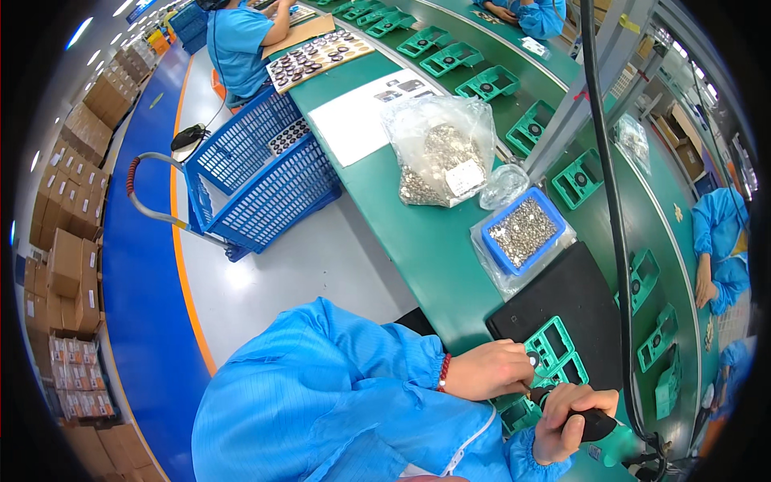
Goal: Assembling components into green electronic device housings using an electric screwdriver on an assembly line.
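My right hand (569, 418) is wrapped round an electric screwdriver (598, 426) with a black grip and a teal rear end. Its tip points left toward my left hand (491, 369), which is closed with its fingertips tucked down at the tool's tip; what they pinch is hidden. Just beyond my hands lies an open green plastic housing (572, 350) with rectangular windows and a round dark part, on a black mat (590, 277). Another green housing (520, 414) shows partly beneath my hands.
A blue tray (491, 243) of small metal screws and a clear bag (446, 165) of the same sit beyond the mat. Green housings line the conveyor (562, 88). A black cable (614, 201) hangs at right by a metal post (554, 136). A blue crate (269, 201) stands left; co-workers sit around.
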A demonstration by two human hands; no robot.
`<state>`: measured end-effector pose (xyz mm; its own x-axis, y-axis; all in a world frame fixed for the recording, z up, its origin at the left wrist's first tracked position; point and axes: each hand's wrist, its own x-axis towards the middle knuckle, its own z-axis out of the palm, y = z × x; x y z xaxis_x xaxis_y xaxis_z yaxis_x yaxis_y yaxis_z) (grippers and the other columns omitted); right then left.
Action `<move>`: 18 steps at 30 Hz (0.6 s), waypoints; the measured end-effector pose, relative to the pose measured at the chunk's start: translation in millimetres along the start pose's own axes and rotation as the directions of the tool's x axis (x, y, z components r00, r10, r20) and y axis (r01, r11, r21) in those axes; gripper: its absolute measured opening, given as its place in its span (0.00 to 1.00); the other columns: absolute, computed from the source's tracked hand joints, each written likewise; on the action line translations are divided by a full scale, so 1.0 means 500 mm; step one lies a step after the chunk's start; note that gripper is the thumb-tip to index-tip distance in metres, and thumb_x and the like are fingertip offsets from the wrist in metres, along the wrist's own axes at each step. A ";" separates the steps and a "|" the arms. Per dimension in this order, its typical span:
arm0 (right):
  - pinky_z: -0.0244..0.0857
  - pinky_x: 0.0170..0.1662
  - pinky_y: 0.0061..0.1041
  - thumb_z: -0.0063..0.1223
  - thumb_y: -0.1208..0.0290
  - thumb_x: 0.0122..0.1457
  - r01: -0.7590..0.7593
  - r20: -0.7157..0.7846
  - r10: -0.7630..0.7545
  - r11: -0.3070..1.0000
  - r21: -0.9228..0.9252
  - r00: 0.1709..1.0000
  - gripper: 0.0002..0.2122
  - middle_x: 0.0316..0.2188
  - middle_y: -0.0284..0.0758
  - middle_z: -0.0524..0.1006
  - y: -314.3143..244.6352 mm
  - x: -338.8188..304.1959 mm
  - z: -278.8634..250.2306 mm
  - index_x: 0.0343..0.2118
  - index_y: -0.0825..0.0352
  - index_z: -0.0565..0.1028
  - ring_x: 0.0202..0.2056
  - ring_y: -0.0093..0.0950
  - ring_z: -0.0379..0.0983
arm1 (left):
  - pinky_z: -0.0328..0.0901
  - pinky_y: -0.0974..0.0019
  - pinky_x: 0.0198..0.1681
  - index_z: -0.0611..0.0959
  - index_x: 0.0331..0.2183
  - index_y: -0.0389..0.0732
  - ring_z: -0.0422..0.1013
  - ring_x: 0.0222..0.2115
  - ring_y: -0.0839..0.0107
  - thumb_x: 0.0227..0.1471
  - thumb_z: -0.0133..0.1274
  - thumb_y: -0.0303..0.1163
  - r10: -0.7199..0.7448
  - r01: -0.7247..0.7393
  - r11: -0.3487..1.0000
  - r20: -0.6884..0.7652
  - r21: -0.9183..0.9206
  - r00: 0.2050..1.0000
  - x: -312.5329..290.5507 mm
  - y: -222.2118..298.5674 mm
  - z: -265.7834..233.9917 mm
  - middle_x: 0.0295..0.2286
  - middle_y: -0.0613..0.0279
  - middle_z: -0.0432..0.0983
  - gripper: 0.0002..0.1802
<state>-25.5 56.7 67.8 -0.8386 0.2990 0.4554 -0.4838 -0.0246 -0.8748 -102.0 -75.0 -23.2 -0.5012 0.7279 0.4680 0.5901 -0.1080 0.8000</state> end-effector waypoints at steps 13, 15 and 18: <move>0.54 0.18 0.23 0.63 0.61 0.57 0.001 -0.170 0.003 1.000 0.022 0.985 0.17 0.16 0.31 0.68 -0.019 -0.008 0.005 0.36 0.65 0.65 0.15 0.21 0.62 | 0.64 0.61 0.38 0.81 0.38 0.39 0.74 0.34 0.64 0.44 0.58 0.25 0.141 -0.124 0.980 -0.101 0.156 0.985 0.023 0.026 -0.019 0.32 0.61 0.77 0.14; 0.56 0.20 0.24 0.64 0.61 0.57 -0.073 -0.124 0.075 0.997 0.020 0.989 0.19 0.17 0.32 0.69 -0.027 -0.001 0.005 0.36 0.66 0.64 0.17 0.22 0.63 | 0.65 0.61 0.38 0.81 0.38 0.39 0.75 0.35 0.62 0.41 0.60 0.22 0.115 -0.103 0.983 -0.070 0.149 0.991 0.019 0.024 -0.022 0.33 0.60 0.79 0.17; 0.62 0.30 0.25 0.64 0.71 0.56 -0.124 -0.074 0.131 0.987 0.101 0.989 0.14 0.26 0.36 0.74 -0.029 -0.018 -0.017 0.37 0.67 0.67 0.26 0.22 0.69 | 0.66 0.59 0.37 0.82 0.35 0.41 0.76 0.33 0.61 0.40 0.64 0.22 0.092 -0.078 0.989 -0.106 0.128 0.990 0.019 0.019 -0.015 0.30 0.61 0.80 0.16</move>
<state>-8.7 62.6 75.1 -0.8740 0.3631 0.3229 -0.3993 -0.1580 -0.9031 -106.0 -74.1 -8.1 -0.5092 0.6391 0.5764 0.7035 -0.0767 0.7066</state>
